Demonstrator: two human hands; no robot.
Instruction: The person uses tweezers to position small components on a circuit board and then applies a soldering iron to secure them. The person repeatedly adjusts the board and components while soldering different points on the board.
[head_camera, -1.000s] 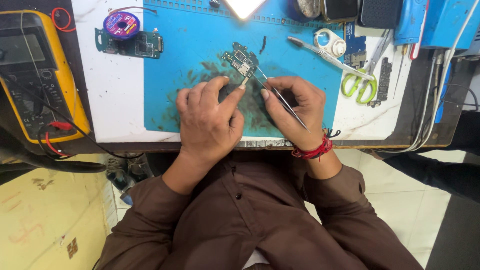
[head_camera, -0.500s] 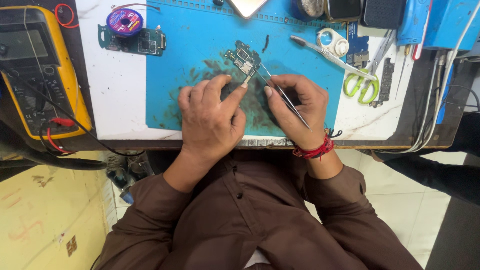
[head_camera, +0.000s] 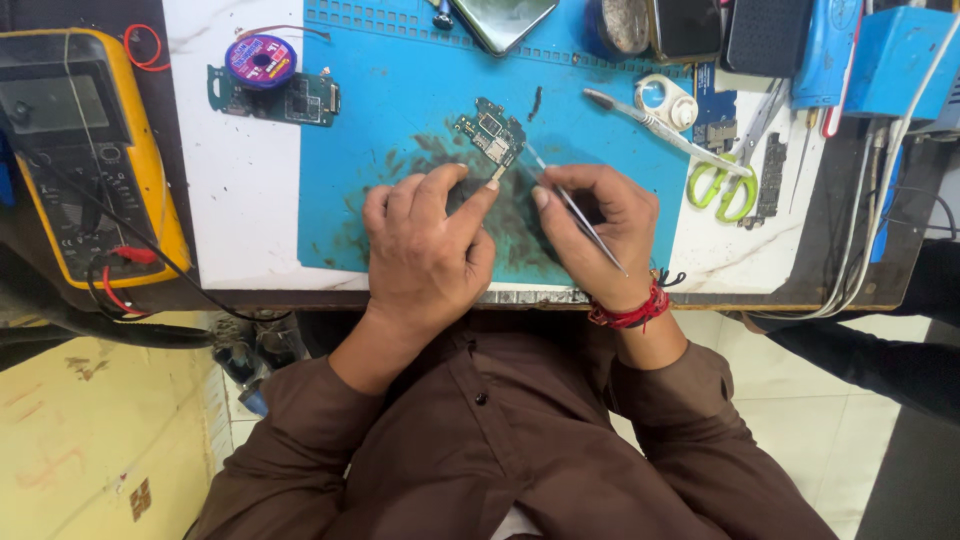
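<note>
A small green circuit board (head_camera: 490, 135) lies on a blue work mat (head_camera: 400, 90) on the bench. My left hand (head_camera: 425, 245) rests on the mat with its forefinger tip pressed against the board's near corner. My right hand (head_camera: 595, 230) grips thin metal tweezers (head_camera: 575, 210), whose tips point up-left to the board's right edge. A red thread band circles my right wrist (head_camera: 630, 310). My brown sleeves fill the lower middle of the view.
A yellow multimeter (head_camera: 85, 150) with red and black leads sits at the left. A second circuit board (head_camera: 290, 100) with a purple wire spool (head_camera: 260, 58) lies at the upper left. Green-handled scissors (head_camera: 725, 175), another tweezers (head_camera: 650, 120), tape and blue tools crowd the upper right.
The view has shifted slightly, so the bench sits a little lower in frame. Both hands stay at the board; the left forefinger and tweezers hold nearly the same spots.
</note>
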